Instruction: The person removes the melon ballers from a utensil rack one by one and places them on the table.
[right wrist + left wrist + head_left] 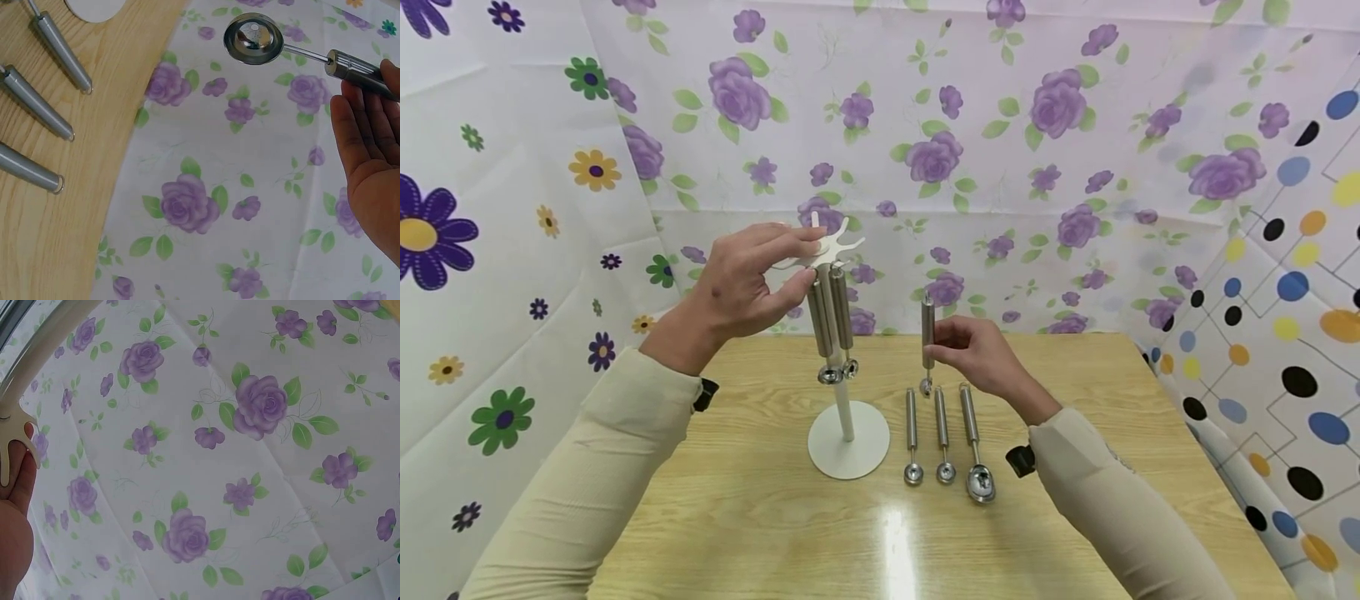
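At the top of a white hanging stand [844, 421], my left hand [745, 279] grips the pronged hook head [835, 247], fingers over it and thumb below. Two steel scoops hang from its hooks, a near scoop [822, 329] and a far scoop [842, 312], bowls down. To the right of the stand, my right hand [973, 354] pinches a small round-bowled steel scoop [254, 39] by its tubular handle [928, 329]. That scoop is upright in the head view, bowl at the bottom, above the row of scoops on the table.
On the wooden table [760, 517] lie a left scoop [912, 433], a middle scoop [942, 433] and a larger oval-bowled scoop [973, 442], handles pointing away. A flowered cloth [880, 125] hangs behind the table, with patterned cloths at both sides.
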Available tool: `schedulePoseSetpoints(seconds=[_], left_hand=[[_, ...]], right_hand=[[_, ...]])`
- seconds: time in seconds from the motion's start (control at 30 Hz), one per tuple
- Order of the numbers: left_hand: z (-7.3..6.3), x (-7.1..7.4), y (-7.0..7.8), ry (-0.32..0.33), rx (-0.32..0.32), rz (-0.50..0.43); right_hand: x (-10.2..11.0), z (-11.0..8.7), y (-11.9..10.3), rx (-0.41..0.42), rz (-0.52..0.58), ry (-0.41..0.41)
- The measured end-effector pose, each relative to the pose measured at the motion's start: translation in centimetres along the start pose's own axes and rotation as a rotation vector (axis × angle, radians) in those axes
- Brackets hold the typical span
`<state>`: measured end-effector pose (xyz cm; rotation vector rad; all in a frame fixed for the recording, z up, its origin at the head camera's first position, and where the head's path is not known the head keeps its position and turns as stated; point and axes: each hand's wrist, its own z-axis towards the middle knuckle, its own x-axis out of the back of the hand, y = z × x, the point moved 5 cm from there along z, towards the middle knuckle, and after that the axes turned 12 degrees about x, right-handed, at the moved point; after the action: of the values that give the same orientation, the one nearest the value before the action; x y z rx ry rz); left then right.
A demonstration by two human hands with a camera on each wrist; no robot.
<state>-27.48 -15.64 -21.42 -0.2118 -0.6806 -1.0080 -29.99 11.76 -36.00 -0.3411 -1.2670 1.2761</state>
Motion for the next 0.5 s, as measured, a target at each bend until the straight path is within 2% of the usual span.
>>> schedulePoseSetpoints(seconds=[0.23, 0.5], left_hand=[[0.0, 0.0, 0.0, 0.002, 0.004, -0.004], [0.0, 0.0, 0.0, 0.018, 0.001, -0.005]], right_hand=[[0.6, -0.9, 1.3, 0.016, -0.014, 0.015], [1.3, -2.0, 3.0, -0.026, -0.035, 0.032]])
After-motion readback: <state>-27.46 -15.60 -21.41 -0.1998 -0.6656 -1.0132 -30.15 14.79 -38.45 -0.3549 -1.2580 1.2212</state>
